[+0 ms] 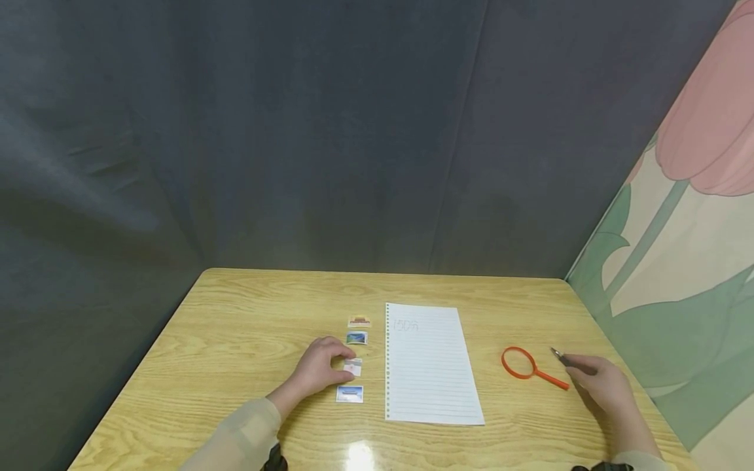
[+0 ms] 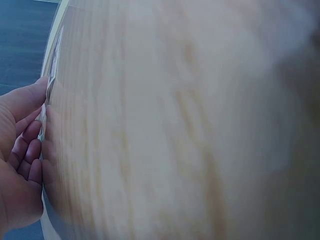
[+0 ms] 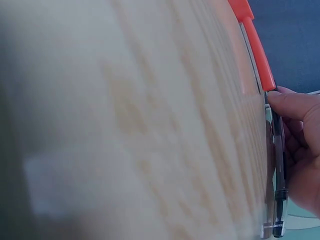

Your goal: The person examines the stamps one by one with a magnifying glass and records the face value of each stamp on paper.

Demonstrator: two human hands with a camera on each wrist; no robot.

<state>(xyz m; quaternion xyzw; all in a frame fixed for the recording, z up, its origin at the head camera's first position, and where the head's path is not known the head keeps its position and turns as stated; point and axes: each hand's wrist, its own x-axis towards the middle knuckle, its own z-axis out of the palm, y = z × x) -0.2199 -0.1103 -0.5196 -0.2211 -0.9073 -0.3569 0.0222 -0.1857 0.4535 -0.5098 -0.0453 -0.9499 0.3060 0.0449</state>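
Observation:
Thumb and index finger of my left hand (image 1: 321, 366) hold a small pale stamp (image 1: 353, 367) by its edges, on the wooden table. Seen edge-on in the left wrist view, the left hand (image 2: 22, 140) is low against the tabletop, and the stamp's face is hard to make out. On the right, my right hand (image 1: 603, 386) grips a dark pen (image 1: 564, 360) whose metallic tip points away to the left. The right wrist view shows this pen (image 3: 279, 165) alongside the fingers. A red-orange magnifying glass (image 1: 535, 370) lies just left of the right hand.
Two more stamps, a reddish one (image 1: 359, 321) and a blue-green one (image 1: 357, 337), lie beyond the held stamp; a blue one (image 1: 350, 394) lies nearer. A lined sheet (image 1: 432, 373) with faint handwriting occupies the middle. Dark curtain (image 1: 353, 163) hangs behind the table (image 1: 235, 327).

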